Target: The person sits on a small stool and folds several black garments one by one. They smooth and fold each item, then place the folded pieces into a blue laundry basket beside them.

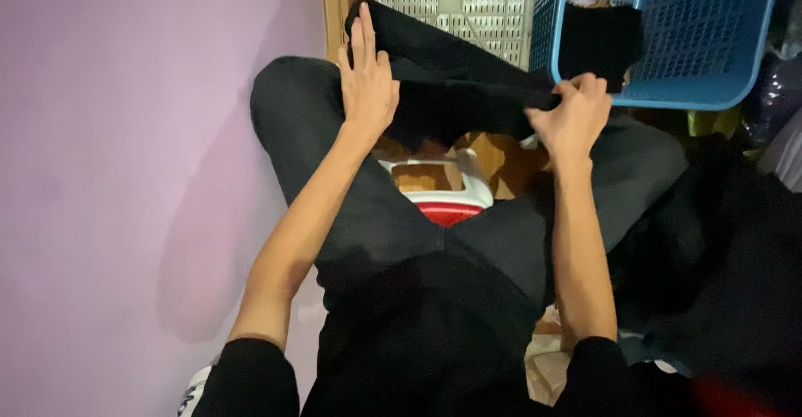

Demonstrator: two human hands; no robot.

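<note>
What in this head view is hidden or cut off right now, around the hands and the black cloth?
- Blue basket: top and right side cut by the frame edges; black cloth hides its contents.
- Right hand: fingertips buried in the cloth.
- Red and white object: mostly covered by the legs.
- Left hand: flat on the cloth, palm unseen.

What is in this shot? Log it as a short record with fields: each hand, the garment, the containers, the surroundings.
left hand: open, fingers straight, pressed flat on the black garment over the left knee
right hand: closed, pinching the garment's other end
black garment: stretched between both hands across the lap
blue basket: upper right, mesh walls, dark cloth draped over its near rim
grey crate: behind the garment, left of the basket
red and white stool: between the knees, partly hidden
wall: pale purple, on the left
</note>
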